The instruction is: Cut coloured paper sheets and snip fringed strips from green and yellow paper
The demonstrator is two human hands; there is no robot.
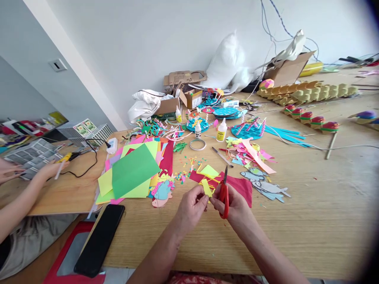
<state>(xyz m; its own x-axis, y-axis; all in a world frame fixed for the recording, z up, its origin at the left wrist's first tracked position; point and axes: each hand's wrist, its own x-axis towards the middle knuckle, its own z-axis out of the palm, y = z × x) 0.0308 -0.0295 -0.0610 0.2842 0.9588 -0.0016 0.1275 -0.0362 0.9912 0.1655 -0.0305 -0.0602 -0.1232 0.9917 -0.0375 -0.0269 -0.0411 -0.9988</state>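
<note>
Between the fingertips of my left hand point(192, 207) is a small piece of yellow paper point(206, 187). Close beside it, my right hand point(235, 205) is wrapped round red-handled scissors point(225, 195), whose blades point up and away from me. My right thumb and finger also reach the lower end of the yellow piece. Beneath and beyond both hands lies dark red paper point(244, 188) with thin yellow strips point(211, 177) and a light yellow-green scrap point(209, 170) on it. Fish-shaped paper cutouts point(268, 185) rest to the right of my hands, and more colourful fish cutouts point(162, 191) to the left.
Stacked coloured paper point(136, 169) and a black phone point(100, 240) are on the left. Glue bottles point(221, 131), a tape roll point(197, 144), a pen point(222, 156) and paper scraps point(254, 152) lie ahead. Egg-carton pieces point(322, 94) stand far right. Another person's hand point(56, 169) works at far left.
</note>
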